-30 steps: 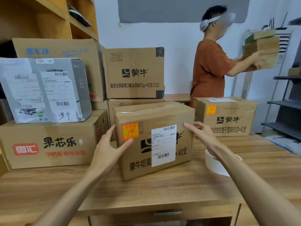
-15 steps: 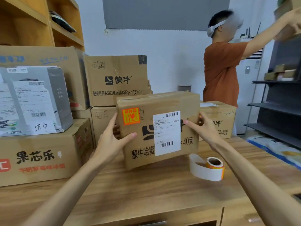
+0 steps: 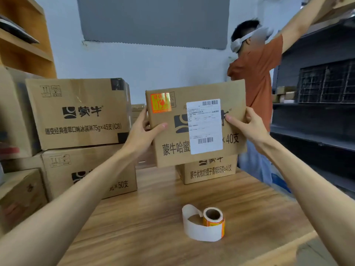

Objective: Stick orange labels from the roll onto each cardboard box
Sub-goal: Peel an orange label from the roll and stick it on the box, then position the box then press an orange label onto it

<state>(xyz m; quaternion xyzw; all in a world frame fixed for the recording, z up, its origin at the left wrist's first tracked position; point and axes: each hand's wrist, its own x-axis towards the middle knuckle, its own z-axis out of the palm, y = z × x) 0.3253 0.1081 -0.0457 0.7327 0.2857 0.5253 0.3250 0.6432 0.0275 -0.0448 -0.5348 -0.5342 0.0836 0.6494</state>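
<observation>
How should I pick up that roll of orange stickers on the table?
Come from above, I'd say, and grip the label roll by its wound round part, one finger in its cardboard core: it stands on end, hole up. Skip the loose white backing strip curling round its left and front; that would likely just unwind. The left hand and right hand hold a cardboard box.

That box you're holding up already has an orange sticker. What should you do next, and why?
Probably set the box aside: left hand and right hand hold it above the table, its orange label is on, the roll lies unused.
</observation>
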